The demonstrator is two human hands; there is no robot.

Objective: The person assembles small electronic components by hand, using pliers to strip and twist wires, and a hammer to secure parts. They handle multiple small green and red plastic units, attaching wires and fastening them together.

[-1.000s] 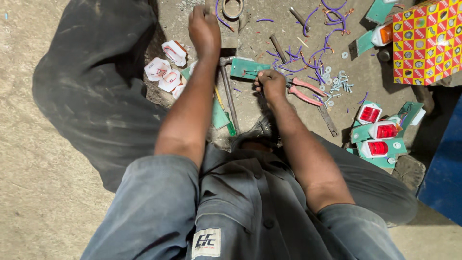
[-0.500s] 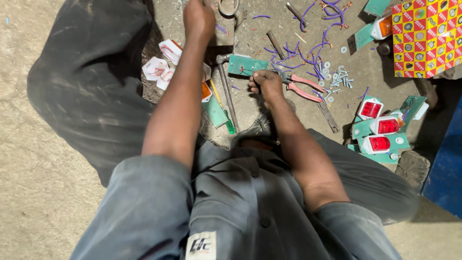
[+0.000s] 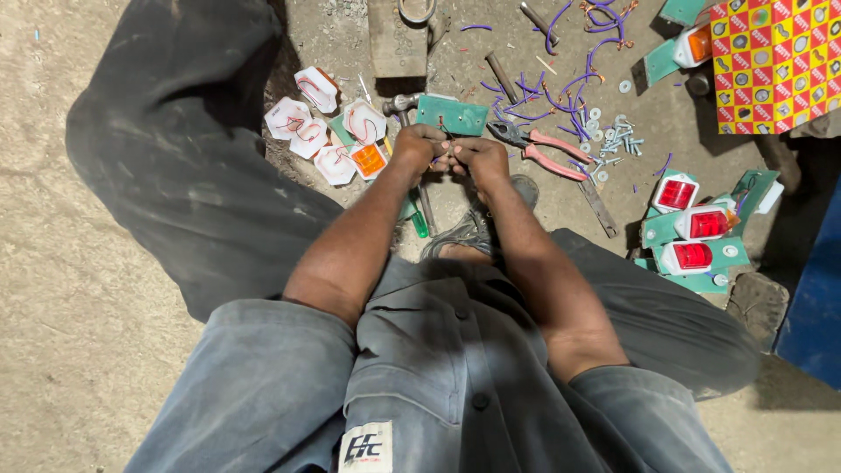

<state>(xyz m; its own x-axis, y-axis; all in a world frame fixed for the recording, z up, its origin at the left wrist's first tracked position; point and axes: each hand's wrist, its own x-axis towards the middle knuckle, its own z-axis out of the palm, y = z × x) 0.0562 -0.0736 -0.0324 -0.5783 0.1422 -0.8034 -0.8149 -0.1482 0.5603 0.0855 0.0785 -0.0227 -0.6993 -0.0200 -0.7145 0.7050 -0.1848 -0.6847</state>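
Got both my left hand [image 3: 419, 147] and right hand [image 3: 477, 158] pinched tight on the near edge of this green plate [image 3: 452, 115], pink-handled pliers [image 3: 541, 144] just beside.

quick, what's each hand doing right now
Left hand: closed, gripping the green metal plate.
Right hand: closed at the same plate; what it pinches cannot be told.

Grey-blue buttoned shirt with rolled sleeves and a white chest patch, dusty dark trousers, apparently sandals.
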